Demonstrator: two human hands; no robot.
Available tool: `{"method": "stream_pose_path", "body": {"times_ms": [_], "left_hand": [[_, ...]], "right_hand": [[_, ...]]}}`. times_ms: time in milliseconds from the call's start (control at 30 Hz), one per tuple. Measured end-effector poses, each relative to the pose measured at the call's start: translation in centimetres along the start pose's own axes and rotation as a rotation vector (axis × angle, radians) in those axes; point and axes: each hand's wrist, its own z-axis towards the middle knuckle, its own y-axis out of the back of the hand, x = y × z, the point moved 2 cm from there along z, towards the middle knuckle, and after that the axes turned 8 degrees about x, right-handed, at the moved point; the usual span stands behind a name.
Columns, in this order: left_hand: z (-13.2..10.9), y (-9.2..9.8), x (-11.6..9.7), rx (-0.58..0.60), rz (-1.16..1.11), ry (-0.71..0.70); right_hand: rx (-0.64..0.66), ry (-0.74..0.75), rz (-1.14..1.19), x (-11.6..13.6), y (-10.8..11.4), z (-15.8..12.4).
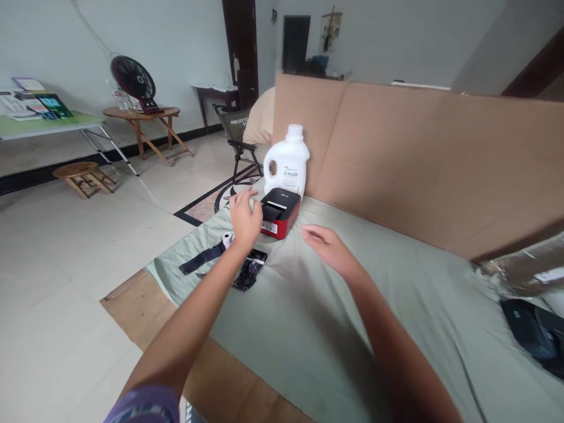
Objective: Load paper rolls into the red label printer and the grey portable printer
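A small red-and-black label printer (288, 220) sits on the green cloth, in front of a white jug with a handle (291, 161). My left hand (245, 217) is at the printer's left side, fingers loosely bent and apart; I cannot tell whether it touches the casing. To the right of the printer hovers my right hand (324, 244), its fingers stretched out and holding nothing. Below my left hand, partly hidden by the forearm, lie a small white roll (226, 238), a black strip (200, 260) and a crinkled black packet (250, 271).
A tall cardboard sheet (418, 164) stands behind the cloth-covered board (273, 329). At the right edge are a plastic-wrapped package (529, 267) and a black object (533, 332). A folding chair (238, 132), wooden stool (83, 173) and fan (134, 79) stand beyond on the left.
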Motion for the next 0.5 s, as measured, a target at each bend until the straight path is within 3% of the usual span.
{"method": "stream_pose_path", "body": {"times_ms": [33, 67, 133, 167, 233, 267, 367, 467, 500], "left_hand": [[-2.9, -1.0, -0.9, -0.023, 0.061, -0.161], [-6.0, -2.6, -1.8, 0.098, 0.118, -0.317], [-12.2, -6.9, -3.4, 0.581, 0.228, -0.598], [-15.0, -8.9, -4.1, 0.769, 0.270, -0.681], [-19.3, -11.9, -5.1, 1.075, 0.334, -0.796], [-20.7, -12.9, -5.4, 1.162, 0.350, -0.829], [-22.8, -13.7, -5.8, 1.253, 0.354, -0.867], [-23.7, -12.6, -5.6, 1.255, 0.346, -0.862], [-24.0, -12.2, -5.6, 1.259, 0.343, -0.864]], "right_hand": [[-0.007, -0.032, -0.075, -0.2, 2.4, -2.6], [-0.041, -0.077, -0.175, -0.7, 5.0, -5.4], [-0.183, -0.209, -0.410, -3.1, 10.9, -11.2], [-0.261, -0.307, -0.538, -4.7, 14.0, -14.1], [-0.430, -0.563, -0.742, -8.2, 20.3, -19.8], [-0.497, -0.676, -0.809, -9.9, 23.2, -22.4], [-0.671, -0.975, -0.796, -13.9, 30.1, -28.9], [-0.705, -1.167, -0.571, -16.2, 32.9, -32.1], [-0.726, -1.120, -0.545, -16.4, 33.1, -32.4]]}}
